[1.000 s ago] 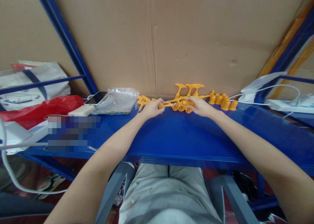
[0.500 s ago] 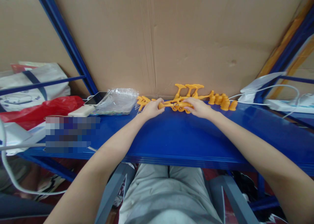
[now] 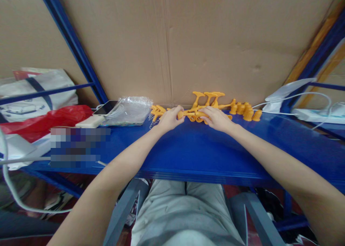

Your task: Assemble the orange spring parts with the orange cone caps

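Note:
My left hand (image 3: pixel 171 119) curls its thumb and fingers round the near end of a yellow plastic piece (image 3: pixel 180 114) at the back of the blue table. Beside it, my right hand (image 3: pixel 215 118) is closed over yellow plastic pieces with round ends (image 3: pixel 198 119); its palm hides part of them. Behind the hands, yellow T-shaped handles with ridged shafts (image 3: pixel 209 99) lean against the cardboard. Left of my left hand lie yellow corkscrews (image 3: pixel 158 111) with metal spirals (image 3: pixel 153 123). A group of yellow bell-shaped cups (image 3: pixel 247 113) stands to the right.
The blue table (image 3: pixel 199 152) runs along a cardboard wall (image 3: pixel 172 41). At left are a clear plastic bag (image 3: pixel 132 113), a phone (image 3: pixel 107 108), a white power bank (image 3: pixel 90 122) and a red bag (image 3: pixel 61 116). White cables (image 3: pixel 293 96) hang at right.
My left hand has shifted slightly right, and its finger and thumb are a bit wider round the yellow piece. My right hand has barely moved; one more yellow end shows beside it.

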Tool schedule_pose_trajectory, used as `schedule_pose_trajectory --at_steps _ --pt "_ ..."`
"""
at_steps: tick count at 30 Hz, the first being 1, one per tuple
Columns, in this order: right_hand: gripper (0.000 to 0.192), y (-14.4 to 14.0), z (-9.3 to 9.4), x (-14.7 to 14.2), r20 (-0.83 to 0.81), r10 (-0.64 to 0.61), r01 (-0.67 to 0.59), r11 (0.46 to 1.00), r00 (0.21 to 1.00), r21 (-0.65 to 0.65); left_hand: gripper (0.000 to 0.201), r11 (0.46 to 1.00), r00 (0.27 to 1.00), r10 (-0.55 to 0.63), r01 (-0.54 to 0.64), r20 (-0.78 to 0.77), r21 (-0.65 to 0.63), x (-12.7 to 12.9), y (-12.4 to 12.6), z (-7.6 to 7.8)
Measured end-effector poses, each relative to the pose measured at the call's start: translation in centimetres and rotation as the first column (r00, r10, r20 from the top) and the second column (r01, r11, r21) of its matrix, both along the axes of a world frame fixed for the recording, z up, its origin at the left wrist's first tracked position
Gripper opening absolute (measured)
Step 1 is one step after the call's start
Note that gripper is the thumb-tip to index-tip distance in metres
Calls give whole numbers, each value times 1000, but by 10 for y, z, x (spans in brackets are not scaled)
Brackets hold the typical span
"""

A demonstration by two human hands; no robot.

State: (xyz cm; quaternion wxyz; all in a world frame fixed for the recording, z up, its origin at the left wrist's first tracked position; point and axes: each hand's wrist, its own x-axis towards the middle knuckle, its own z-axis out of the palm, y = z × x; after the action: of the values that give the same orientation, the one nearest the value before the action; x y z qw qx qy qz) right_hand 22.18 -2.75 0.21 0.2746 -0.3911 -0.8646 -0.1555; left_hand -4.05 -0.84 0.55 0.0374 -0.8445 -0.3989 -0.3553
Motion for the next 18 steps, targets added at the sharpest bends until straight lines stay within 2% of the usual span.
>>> schedule_pose_trajectory --at_steps 4,10,15,18 --pt "39 -8 4 -5 90 -96 92 995 991 47 19 997 999 -1 6 54 -80 -1 4 -3" --pt "41 -5 4 -2 74 -63 55 994 995 98 20 981 989 -40 66 145 -181 1 7 -6" --pt "36 3 -1 3 -72 99 -100 995 992 -8 21 978 990 -47 72 131 -194 -2 7 -6" --pt "36 10 -5 5 -200 190 -219 966 961 -137 23 989 997 -42 50 65 -140 -5 9 -6"
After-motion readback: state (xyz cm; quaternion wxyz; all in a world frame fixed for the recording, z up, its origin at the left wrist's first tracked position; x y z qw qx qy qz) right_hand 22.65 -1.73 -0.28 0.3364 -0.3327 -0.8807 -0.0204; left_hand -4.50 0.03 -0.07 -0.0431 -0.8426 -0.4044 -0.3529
